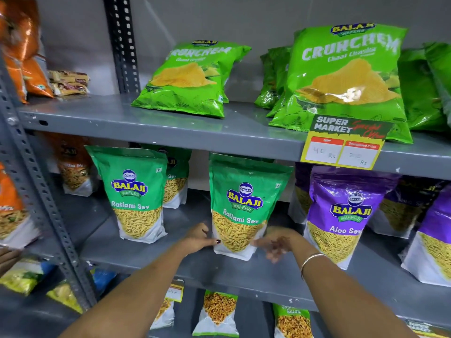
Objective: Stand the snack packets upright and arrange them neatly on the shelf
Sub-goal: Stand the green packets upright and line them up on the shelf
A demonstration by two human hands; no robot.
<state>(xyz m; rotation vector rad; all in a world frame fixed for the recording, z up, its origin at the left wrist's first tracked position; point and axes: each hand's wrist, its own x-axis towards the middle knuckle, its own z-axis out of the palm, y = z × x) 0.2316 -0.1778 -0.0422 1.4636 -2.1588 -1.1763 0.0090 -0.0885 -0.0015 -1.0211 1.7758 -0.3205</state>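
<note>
Between both hands' grip: Ratlami Sev packet point(240, 208)

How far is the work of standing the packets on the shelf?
Done: the left Ratlami Sev packet and the Aloo Sev packet stand upright. In hand: both hands, left hand and right hand, flank the base of the middle Ratlami Sev packet. Left: the Crunchem bags above lean back.
</note>
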